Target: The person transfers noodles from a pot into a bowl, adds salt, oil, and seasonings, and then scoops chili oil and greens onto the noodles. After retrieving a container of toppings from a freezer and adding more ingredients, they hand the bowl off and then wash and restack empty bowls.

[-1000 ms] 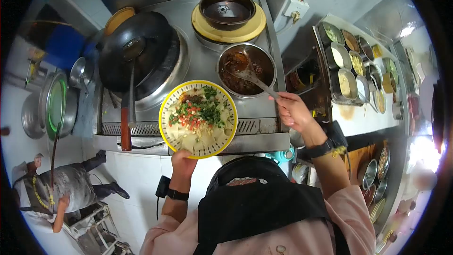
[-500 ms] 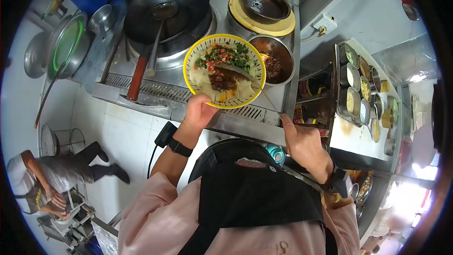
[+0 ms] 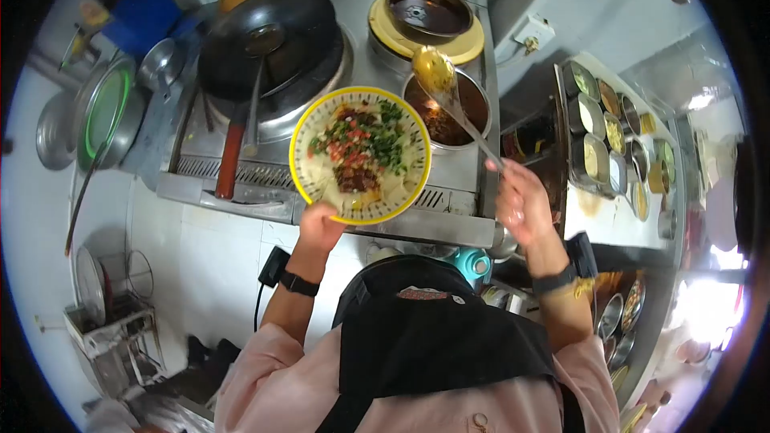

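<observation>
A yellow-rimmed bowl [image 3: 325,164] holds pale food topped with chopped greens, red bits and dark sauce. My left hand [image 3: 321,228] grips its near rim, holding it over the stove's front edge. In my right hand [image 3: 523,200] is the handle of a metal spoon [image 3: 435,72], its oily bowl raised over the rim of a steel pot [image 3: 473,112] of dark red sauce. The spoon is apart from the yellow-rimmed bowl.
A black wok [image 3: 309,24] with a ladle and a red-brown handle sits at the back left. Behind the sauce pot, a dark pan [image 3: 429,12] rests on a yellow lid [image 3: 473,44]. Ingredient tins [image 3: 596,156] stand on the right. Another person's dark-clothed legs [image 3: 200,373] show at lower left.
My right hand has lifted the spoon out of the bowl and swung it over the sauce pot. The bowl has moved nearer and slightly left. The other person is now mostly out of view.
</observation>
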Demonstrator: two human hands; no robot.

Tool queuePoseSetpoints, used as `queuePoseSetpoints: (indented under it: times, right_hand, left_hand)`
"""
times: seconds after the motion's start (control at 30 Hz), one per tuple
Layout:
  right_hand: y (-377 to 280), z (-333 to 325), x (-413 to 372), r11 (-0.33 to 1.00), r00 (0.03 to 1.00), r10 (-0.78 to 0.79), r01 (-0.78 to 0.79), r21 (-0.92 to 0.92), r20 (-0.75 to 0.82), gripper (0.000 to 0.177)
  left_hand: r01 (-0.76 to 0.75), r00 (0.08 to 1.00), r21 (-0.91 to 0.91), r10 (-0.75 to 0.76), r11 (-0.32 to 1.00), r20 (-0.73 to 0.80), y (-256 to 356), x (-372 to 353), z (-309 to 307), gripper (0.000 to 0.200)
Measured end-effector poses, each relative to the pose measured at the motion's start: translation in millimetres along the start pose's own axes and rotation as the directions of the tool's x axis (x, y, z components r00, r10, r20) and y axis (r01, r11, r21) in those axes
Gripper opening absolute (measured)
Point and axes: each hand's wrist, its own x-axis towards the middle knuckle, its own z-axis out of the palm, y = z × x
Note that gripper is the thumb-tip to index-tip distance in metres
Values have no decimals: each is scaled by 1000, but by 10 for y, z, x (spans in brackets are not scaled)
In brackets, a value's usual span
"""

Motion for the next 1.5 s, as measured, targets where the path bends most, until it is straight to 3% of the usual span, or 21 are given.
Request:
queuePoseSetpoints:
  times: [0.17,0.27,0.3,0.33,0.37,0.4,0.43,0.47,0.5,0.53,0.57,0.63,0.73,0.77,0.83,1.0,1.13,1.2,1.33,1.4,1.5]
  right_hand:
    - [177,-198,866,977,998,-40,28,-211,-53,11]
    - [370,-292,1251,994,994,110,-110,-19,-15,12]
    - [350,-158,1177,982,984,59,-88,-170,-166,14]
    - [571,-426,1267,953,993,57,-85,289,104,16]
    - [809,-614,1363,962,987,-111,77,262,118,17]
    - [851,-756,1195,928,981,-115,50,368,156,19]
    - [565,-567,619,997,980,-51,38,-69,-191,22]
    - [871,-874,588,995,984,-92,98,28,-151,24]
    - [1112,-1127,300,954,940,-262,218,-205,-218,25]
    - [1511,-1506,81,948,941,-316,306,-90,-125,29]
    - [1568,-1488,-492,942,890,-318,258,-215,-328,30]
    - [2216,-1941,-1423,950,864,-310,294,-101,-397,21]
    - [3184,-2286,-2934,980,717,-174,62,-187,-675,13]
    - [3510,-2334,-3374,981,654,21,131,141,-756,14]
    - [3792,-2207,-4246,871,483,205,307,384,-852,14]
    - [4567,-1956,-5437,756,119,238,601,261,-964,12]
    - [4970,-1703,-5603,538,28,407,800,265,-913,10]
    - [5136,-1560,-5607,471,28,442,844,258,-896,13]
    - [5245,-1311,-5722,416,-167,613,899,136,-772,12]
    - [5370,-1235,-5813,514,-318,650,853,91,-690,11]
    - [5648,-1341,-5928,518,-355,662,853,61,-660,12]
  left_hand:
    - [58,997,29,-56,998,-44,-14,-338,-33,76]
    - [157,985,41,-154,987,-73,28,-551,-175,81]
    - [136,990,162,-141,977,21,22,-584,-64,83]
    - [121,988,257,-141,959,59,-15,-611,186,84]
    - [163,960,248,-211,955,183,-67,-590,157,85]
    - [183,956,296,-239,938,168,-137,-624,258,84]
    - [252,931,316,-318,915,177,-215,-648,328,84]
    - [332,895,323,-404,886,188,-372,-648,464,84]
    - [403,856,334,-480,852,193,-507,-683,600,84]
    - [455,815,359,-544,815,199,-666,-730,726,83]
    - [502,769,382,-603,776,214,-818,-801,886,83]
    - [574,673,417,-696,705,251,-1285,-954,1149,83]
    - [665,499,457,-806,591,318,-2223,-1278,1707,82]
    - [673,461,457,-813,582,356,-2539,-1429,1946,81]
    - [712,403,487,-862,506,307,-3233,-1725,2549,79]
    - [735,53,550,-842,397,537,-5110,-2253,3886,72]
    - [670,-92,656,-837,349,539,-6477,-2615,4866,70]
    - [644,-31,659,-847,389,530,-7092,-2831,5195,67]
    - [698,62,635,-911,331,407,-8212,-3051,5489,60]
    - [707,120,633,-936,316,332,-8652,-3103,5535,56]
    - [717,139,632,-948,295,285,-9145,-3131,5506,57]
